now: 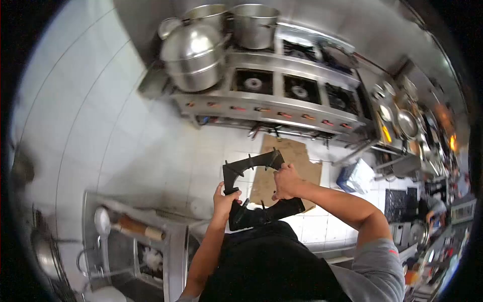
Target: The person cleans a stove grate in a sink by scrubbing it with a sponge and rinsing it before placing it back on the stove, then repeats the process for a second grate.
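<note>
A black burner grate point(266, 212), square with a wide round opening and short prongs, is held in front of my apron. My left hand point(225, 203) is closed around its left side, the thumb lying over the bar. My right hand point(287, 182) grips its right side, with the fingers bent and covering part of the frame. Whether the grate is one piece or two cannot be made out, since my hands hide both sides. Beyond it stands a gas range point(271, 108) with exposed burners point(253, 83) on its front row.
Flattened cardboard point(264, 181) lies on the tiled floor below the grate. A large steamer pot point(196, 65) and a stockpot point(255, 27) stand on the range. At lower left is a steel sink point(176, 251). Pans and ladles crowd a right-hand counter; another person's arm point(436, 211) shows farther right.
</note>
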The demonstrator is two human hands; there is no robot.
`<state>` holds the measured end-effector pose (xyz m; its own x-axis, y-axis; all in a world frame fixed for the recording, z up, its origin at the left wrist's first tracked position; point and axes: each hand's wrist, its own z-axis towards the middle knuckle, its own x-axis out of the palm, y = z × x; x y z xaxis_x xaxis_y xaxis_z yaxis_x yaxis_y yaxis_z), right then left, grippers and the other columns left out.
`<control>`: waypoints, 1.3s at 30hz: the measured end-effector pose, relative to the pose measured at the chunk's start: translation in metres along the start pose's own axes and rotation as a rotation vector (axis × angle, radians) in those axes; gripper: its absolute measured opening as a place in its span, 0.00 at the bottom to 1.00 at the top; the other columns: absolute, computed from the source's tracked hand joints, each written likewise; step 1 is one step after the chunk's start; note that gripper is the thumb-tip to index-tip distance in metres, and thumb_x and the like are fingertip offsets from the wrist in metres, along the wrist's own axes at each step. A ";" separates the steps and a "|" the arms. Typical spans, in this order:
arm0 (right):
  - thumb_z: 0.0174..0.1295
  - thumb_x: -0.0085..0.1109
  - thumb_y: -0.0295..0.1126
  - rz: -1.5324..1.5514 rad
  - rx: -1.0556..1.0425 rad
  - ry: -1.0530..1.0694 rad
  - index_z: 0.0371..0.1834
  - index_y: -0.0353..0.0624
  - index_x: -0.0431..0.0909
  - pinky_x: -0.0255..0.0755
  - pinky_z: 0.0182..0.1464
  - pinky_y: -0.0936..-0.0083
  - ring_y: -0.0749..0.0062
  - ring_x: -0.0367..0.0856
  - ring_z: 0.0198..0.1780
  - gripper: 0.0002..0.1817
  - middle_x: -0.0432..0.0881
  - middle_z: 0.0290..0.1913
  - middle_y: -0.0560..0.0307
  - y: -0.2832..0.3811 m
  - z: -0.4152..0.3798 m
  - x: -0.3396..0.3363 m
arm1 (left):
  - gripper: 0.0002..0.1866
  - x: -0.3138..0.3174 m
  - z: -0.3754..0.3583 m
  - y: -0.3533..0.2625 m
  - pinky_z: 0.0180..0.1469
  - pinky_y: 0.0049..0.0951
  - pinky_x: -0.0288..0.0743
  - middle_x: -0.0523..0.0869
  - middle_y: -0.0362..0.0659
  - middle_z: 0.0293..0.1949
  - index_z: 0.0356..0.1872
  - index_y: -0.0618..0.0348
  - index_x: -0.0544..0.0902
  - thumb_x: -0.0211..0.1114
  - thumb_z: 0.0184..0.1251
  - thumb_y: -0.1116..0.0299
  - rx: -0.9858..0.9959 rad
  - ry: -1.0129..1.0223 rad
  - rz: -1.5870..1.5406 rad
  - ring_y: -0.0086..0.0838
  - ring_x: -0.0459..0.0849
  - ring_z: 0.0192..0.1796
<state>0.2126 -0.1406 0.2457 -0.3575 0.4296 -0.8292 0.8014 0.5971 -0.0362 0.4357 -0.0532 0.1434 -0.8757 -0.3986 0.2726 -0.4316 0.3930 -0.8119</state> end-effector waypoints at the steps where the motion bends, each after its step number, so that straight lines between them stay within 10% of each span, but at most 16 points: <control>1: 0.41 0.68 0.62 0.019 0.038 0.010 0.45 0.36 0.81 0.63 0.61 0.61 0.55 0.71 0.60 0.39 0.84 0.47 0.47 -0.022 -0.004 0.005 | 0.42 0.021 0.013 0.011 0.27 0.30 0.79 0.81 0.43 0.28 0.70 0.64 0.62 0.72 0.53 0.84 0.011 0.045 -0.021 0.26 0.79 0.25; 10: 0.44 0.68 0.62 0.153 0.334 0.196 0.49 0.35 0.79 0.63 0.62 0.60 0.53 0.71 0.61 0.41 0.83 0.48 0.46 -0.151 -0.015 0.012 | 0.17 0.154 0.113 0.050 0.32 0.24 0.78 0.84 0.39 0.29 0.47 0.65 0.80 0.72 0.57 0.77 -0.063 0.458 0.274 0.23 0.82 0.28; 19: 0.42 0.70 0.58 0.183 0.497 0.295 0.48 0.34 0.79 0.62 0.62 0.60 0.53 0.70 0.60 0.39 0.81 0.50 0.45 -0.257 0.028 -0.022 | 0.23 0.254 0.221 0.039 0.37 0.24 0.75 0.83 0.37 0.33 0.47 0.60 0.79 0.79 0.55 0.63 -0.466 0.797 0.290 0.23 0.81 0.33; 23: 0.42 0.70 0.57 0.136 0.512 0.248 0.47 0.34 0.78 0.61 0.62 0.63 0.56 0.68 0.59 0.38 0.80 0.50 0.47 -0.295 0.048 -0.048 | 0.33 0.305 0.244 -0.008 0.55 0.36 0.73 0.82 0.47 0.48 0.50 0.62 0.79 0.81 0.48 0.51 -0.326 0.948 0.608 0.33 0.81 0.52; 25: 0.41 0.71 0.57 0.054 0.476 0.215 0.47 0.34 0.78 0.62 0.62 0.64 0.56 0.68 0.58 0.38 0.80 0.49 0.48 -0.315 0.059 -0.057 | 0.43 0.321 0.256 0.003 0.65 0.46 0.65 0.74 0.56 0.60 0.58 0.58 0.75 0.76 0.49 0.38 0.437 0.966 1.265 0.45 0.70 0.65; 27: 0.42 0.69 0.48 0.000 0.445 0.209 0.47 0.37 0.80 0.61 0.60 0.64 0.57 0.69 0.57 0.31 0.80 0.47 0.51 -0.334 0.070 -0.072 | 0.45 0.344 0.254 -0.016 0.69 0.49 0.59 0.70 0.59 0.64 0.59 0.61 0.74 0.75 0.47 0.37 0.586 0.918 1.229 0.51 0.65 0.69; 30: 0.38 0.72 0.46 -0.110 0.322 0.244 0.41 0.36 0.79 0.61 0.62 0.66 0.57 0.69 0.58 0.30 0.80 0.47 0.50 -0.365 0.087 -0.094 | 0.40 0.373 0.272 -0.001 0.57 0.45 0.69 0.78 0.57 0.48 0.47 0.69 0.78 0.76 0.47 0.40 0.858 0.940 0.900 0.51 0.76 0.52; 33: 0.37 0.72 0.46 -0.199 0.236 0.132 0.40 0.37 0.80 0.60 0.63 0.67 0.58 0.68 0.58 0.28 0.80 0.46 0.50 -0.399 0.108 -0.105 | 0.36 0.400 0.299 0.003 0.49 0.41 0.71 0.79 0.52 0.39 0.44 0.67 0.78 0.77 0.48 0.42 0.564 1.124 0.813 0.46 0.77 0.44; 39: 0.36 0.70 0.44 -0.235 -0.035 0.081 0.40 0.38 0.80 0.62 0.60 0.65 0.57 0.70 0.54 0.28 0.80 0.44 0.50 -0.483 0.170 -0.130 | 0.28 0.448 0.345 -0.020 0.40 0.41 0.70 0.77 0.48 0.25 0.22 0.61 0.73 0.79 0.48 0.47 0.668 1.013 0.658 0.41 0.77 0.31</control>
<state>-0.0458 -0.6002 0.2761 -0.5703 0.3287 -0.7528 0.6752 0.7095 -0.2018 0.1270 -0.5253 0.1035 -0.7739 0.5879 -0.2354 0.0524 -0.3110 -0.9490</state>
